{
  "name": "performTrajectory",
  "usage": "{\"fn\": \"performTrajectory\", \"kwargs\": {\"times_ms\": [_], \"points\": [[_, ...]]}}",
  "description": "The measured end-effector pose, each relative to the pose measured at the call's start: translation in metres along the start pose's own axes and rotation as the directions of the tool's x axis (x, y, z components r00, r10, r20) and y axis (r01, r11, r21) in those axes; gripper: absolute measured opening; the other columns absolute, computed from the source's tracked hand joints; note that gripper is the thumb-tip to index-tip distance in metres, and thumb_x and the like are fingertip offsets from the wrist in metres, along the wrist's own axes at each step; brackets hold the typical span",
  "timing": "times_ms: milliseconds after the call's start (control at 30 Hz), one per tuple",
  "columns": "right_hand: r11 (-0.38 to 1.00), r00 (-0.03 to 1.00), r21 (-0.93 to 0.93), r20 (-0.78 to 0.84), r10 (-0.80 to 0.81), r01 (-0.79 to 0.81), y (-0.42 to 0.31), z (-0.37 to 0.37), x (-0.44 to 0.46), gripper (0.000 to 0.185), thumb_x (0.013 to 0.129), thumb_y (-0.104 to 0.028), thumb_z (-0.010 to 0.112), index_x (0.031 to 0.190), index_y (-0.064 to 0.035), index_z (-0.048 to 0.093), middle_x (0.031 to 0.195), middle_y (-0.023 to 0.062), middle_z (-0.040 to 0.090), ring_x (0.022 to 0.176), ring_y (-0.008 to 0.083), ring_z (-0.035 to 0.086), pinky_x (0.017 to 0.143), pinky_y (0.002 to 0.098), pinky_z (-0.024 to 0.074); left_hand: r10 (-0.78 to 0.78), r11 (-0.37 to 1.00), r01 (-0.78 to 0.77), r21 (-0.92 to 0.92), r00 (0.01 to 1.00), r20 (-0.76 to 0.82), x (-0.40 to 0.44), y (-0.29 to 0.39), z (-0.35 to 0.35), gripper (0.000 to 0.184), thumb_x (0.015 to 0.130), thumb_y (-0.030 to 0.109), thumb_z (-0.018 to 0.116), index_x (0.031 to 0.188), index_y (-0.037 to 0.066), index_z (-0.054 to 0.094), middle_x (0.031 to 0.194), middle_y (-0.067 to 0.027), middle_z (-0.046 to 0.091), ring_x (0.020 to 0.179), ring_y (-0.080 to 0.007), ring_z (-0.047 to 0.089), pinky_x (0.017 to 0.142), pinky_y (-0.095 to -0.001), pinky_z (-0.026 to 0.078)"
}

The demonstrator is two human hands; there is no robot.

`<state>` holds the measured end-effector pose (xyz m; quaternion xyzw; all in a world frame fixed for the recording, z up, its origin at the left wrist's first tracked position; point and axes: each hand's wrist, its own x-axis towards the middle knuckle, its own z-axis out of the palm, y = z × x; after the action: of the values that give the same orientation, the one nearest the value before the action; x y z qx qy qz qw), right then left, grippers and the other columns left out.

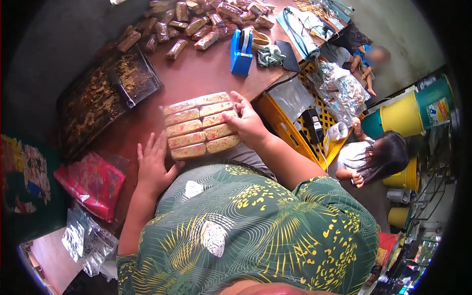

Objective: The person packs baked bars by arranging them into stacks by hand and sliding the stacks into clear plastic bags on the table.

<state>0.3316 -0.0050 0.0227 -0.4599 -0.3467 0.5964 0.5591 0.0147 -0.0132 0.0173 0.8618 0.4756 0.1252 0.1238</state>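
We have the wrapped pack of bars [202,129] right in front of our body, between our two hands, over the near part of the brown table [196,73]. The bars sit in two columns under clear film, and their long axis runs across us, from left to right, with the right ends a little farther from us. The pack as a whole looks only slightly wider than it is deep, and its broad face is turned up towards our eyes.

Our right hand [247,123] has the firmer claim: it grips the pack at the far right corner, thumb laid over the face and fingers round the edge. Our left hand [155,160] is spread wide along the near left side, thumb just by the near left corner. We cannot tell whether it touches the film or bears any weight. We also cannot tell whether the pack's underside rests on anything.

Beyond the pack, well apart, lies a pile of loose wrapped bars [196,27], with the blue tape dispenser [241,53] on the near right of that pile. The dark tray [105,101] lies to our left, past our left fingers; the yellow crate [287,129] stands to our right, beyond our right hand.
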Motion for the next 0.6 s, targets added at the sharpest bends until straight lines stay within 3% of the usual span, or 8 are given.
{"fn": "performTrajectory", "kwargs": {"times_ms": [67,167,233,267,333,467,533,600], "points": [[0.999,0.993,0.002,-0.105,-0.050,0.050,0.007,-0.002,0.009,0.072,0.102,-0.005,0.064,0.160,0.0012,0.022,0.144,0.0152,0.049,0.129,0.0217,0.054,0.111,0.0379,0.0463,-0.007,0.999,0.005,-0.039,0.999,-0.039,-0.003,-0.002,0.000,0.088,0.092,0.049,0.071,0.160,0.005,0.037,0.164,-0.0123,0.043,0.155,-0.0336,0.032,0.126,-0.0577,0.013],[0.984,0.973,0.139,0.187,-0.132,0.107,-0.009,-0.006,0.017,0.063,0.103,-0.004,0.061,0.157,0.0018,0.029,0.153,0.0145,0.047,0.139,0.0208,0.049,0.115,0.0364,0.0432,-0.022,0.995,0.012,-0.096,0.993,-0.112,-0.005,-0.001,-0.001,0.079,0.093,0.039,0.072,0.158,0.005,0.042,0.160,-0.0125,0.048,0.151,-0.0324,0.039,0.127,-0.0532,0.018],[0.878,0.924,-0.294,0.066,-0.376,0.378,-0.002,-0.043,0.041,0.052,0.097,-0.006,0.069,0.145,0.0000,0.050,0.139,0.0124,0.056,0.123,0.0206,0.060,0.105,0.0363,0.0509,-0.032,0.993,0.018,-0.119,0.992,-0.119,-0.007,-0.001,-0.002,0.076,0.092,0.038,0.073,0.155,0.005,0.045,0.157,-0.0130,0.051,0.151,-0.0326,0.041,0.126,-0.0535,0.019],[0.661,0.837,-0.595,0.036,-0.546,0.457,-0.020,-0.057,0.043,0.048,0.094,-0.007,0.072,0.139,-0.0009,0.058,0.133,0.0121,0.059,0.116,0.0209,0.064,0.100,0.0365,0.0537,-0.034,0.991,0.018,-0.132,0.992,-0.122,-0.006,-0.002,-0.002,0.075,0.092,0.038,0.073,0.154,0.005,0.047,0.156,-0.0132,0.052,0.150,-0.0327,0.041,0.126,-0.0536,0.020],[0.450,0.700,-0.812,-0.074,-0.710,0.371,-0.037,-0.113,0.060,0.043,0.090,-0.009,0.074,0.132,-0.0032,0.064,0.121,0.0119,0.061,0.101,0.0202,0.067,0.092,0.0351,0.0564,-0.015,0.992,-0.004,-0.123,0.988,-0.155,-0.007,-0.005,0.002,0.071,0.092,0.039,0.073,0.151,0.006,0.051,0.152,-0.0120,0.056,0.147,-0.0328,0.045,0.125,-0.0544,0.022],[0.324,0.692,-0.883,-0.467,-0.551,-0.339,-0.028,-0.273,0.067,0.063,0.090,-0.036,0.076,0.138,0.0016,0.060,0.139,0.0255,0.063,0.124,0.0370,0.065,0.105,0.0411,0.0516,-0.015,0.992,-0.007,-0.130,0.986,-0.163,-0.005,-0.004,-0.001,0.063,0.092,0.038,0.073,0.145,0.009,0.057,0.148,-0.0107,0.058,0.144,-0.0325,0.047,0.124,-0.0546,0.024],[0.141,0.669,-0.693,-0.720,-0.186,-0.707,0.004,-0.342,0.068,0.074,0.090,-0.041,0.073,0.147,0.0009,0.052,0.146,0.0289,0.057,0.136,0.0436,0.055,0.113,0.0479,0.0450,-0.024,0.991,0.004,-0.137,0.990,-0.142,-0.003,-0.003,-0.004,0.059,0.092,0.036,0.072,0.143,0.009,0.059,0.148,-0.0108,0.059,0.145,-0.0334,0.046,0.124,-0.0553,0.024],[-0.001,0.732,-0.738,-0.669,0.129,-0.674,0.038,-0.381,0.061,0.055,0.096,-0.038,0.069,0.136,0.0002,0.064,0.140,0.0289,0.061,0.133,0.0377,0.059,0.108,0.0477,0.0495,-0.039,0.990,0.018,-0.141,0.989,-0.141,-0.003,-0.002,-0.005,0.057,0.092,0.035,0.072,0.141,0.009,0.061,0.147,-0.0107,0.059,0.145,-0.0336,0.046,0.124,-0.0555,0.025]]}}
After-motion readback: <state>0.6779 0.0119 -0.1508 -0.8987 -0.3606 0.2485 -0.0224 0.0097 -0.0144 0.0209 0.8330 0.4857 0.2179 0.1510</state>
